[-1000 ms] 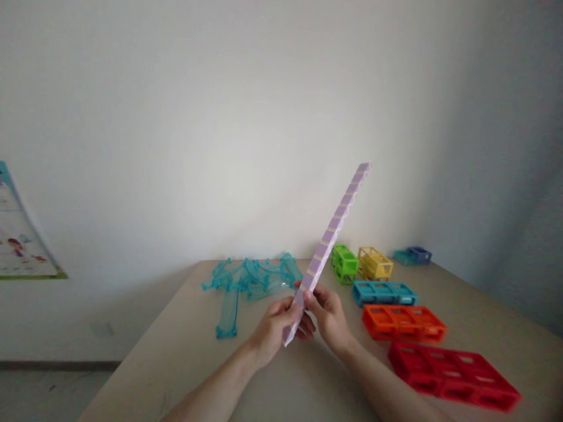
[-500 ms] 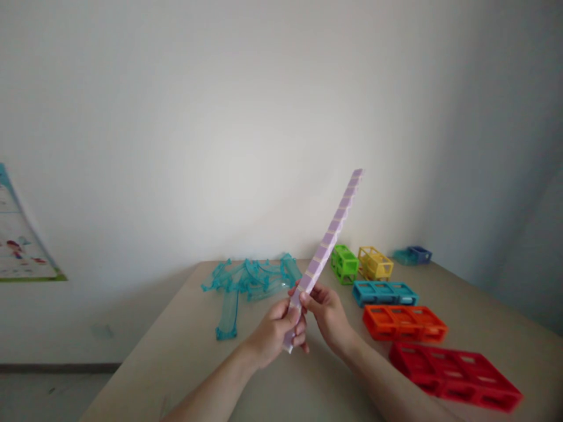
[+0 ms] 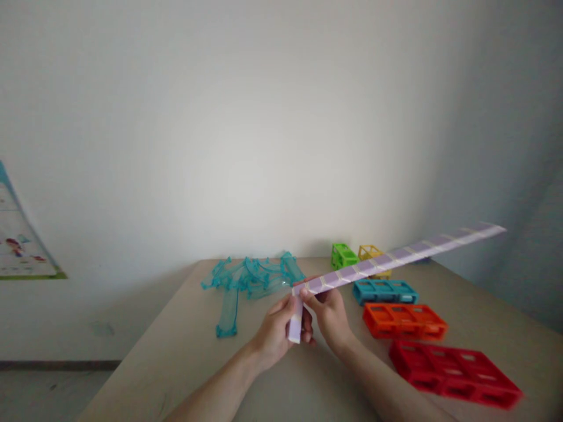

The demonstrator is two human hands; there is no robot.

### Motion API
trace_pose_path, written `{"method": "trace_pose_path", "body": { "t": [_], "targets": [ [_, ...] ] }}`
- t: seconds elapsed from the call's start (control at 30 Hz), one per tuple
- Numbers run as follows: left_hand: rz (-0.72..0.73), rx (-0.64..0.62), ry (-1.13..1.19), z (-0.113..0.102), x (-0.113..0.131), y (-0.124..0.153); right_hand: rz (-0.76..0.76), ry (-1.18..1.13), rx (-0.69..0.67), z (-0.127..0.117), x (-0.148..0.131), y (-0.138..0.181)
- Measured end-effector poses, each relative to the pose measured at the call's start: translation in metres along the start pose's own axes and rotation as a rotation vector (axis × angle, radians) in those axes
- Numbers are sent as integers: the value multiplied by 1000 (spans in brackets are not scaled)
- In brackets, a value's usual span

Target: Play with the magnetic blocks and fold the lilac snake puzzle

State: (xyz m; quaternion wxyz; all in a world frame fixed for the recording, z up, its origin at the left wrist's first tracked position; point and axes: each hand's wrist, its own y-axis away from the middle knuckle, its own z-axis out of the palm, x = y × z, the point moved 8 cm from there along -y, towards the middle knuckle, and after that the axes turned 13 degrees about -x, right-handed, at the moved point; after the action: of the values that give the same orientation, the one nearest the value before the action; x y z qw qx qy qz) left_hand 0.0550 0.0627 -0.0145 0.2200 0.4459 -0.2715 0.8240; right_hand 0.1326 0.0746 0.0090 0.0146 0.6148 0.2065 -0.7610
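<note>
A long lilac and pale-white twisty snake puzzle (image 3: 369, 268), made of wedge-like segments, is held above the table in both hands. It is bent at one joint: a short end points down and the long part reaches out to the right, tilted slightly upward. My left hand (image 3: 275, 335) is closed around the short lower end. Just beside it, my right hand (image 3: 331, 316) pinches the long part close to the bend, thumb on top. Some fingers of both hands are hidden behind the puzzle.
Clear teal track-like pieces (image 3: 253, 275) lie in a heap at the back left of the table (image 3: 176, 351). Openwork block frames stand along the right: green (image 3: 343, 256), yellow (image 3: 368, 252), blue (image 3: 385, 291), orange (image 3: 404, 321) and red (image 3: 455, 372). A wall rises behind.
The snake puzzle was straight and slanted up to the right. Now its long part has swung down to the right, bent against the short end. Both hands stay in nearly the same place.
</note>
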Motion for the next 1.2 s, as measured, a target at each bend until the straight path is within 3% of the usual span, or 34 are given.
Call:
{"method": "trace_pose_path", "body": {
  "t": [0.2,0.33,0.57,0.7,0.9,1.2],
  "targets": [
    [-65,-123,221,9,-3,3,-125,-162,21,-10,-3,1],
    [-34,-209,166,17,6,4,-69,-263,-30,-5,0,-2],
    [79,-139,73,10,16,2,-20,-365,-105,9,-8,-4],
    [63,-159,111,12,15,3,14,-391,-96,7,-6,-4],
    [11,-186,64,14,16,5,-66,-315,-64,-3,-4,-7],
    [43,-150,-151,4,17,5,-64,-309,-163,7,-5,-8]
  ]
}}
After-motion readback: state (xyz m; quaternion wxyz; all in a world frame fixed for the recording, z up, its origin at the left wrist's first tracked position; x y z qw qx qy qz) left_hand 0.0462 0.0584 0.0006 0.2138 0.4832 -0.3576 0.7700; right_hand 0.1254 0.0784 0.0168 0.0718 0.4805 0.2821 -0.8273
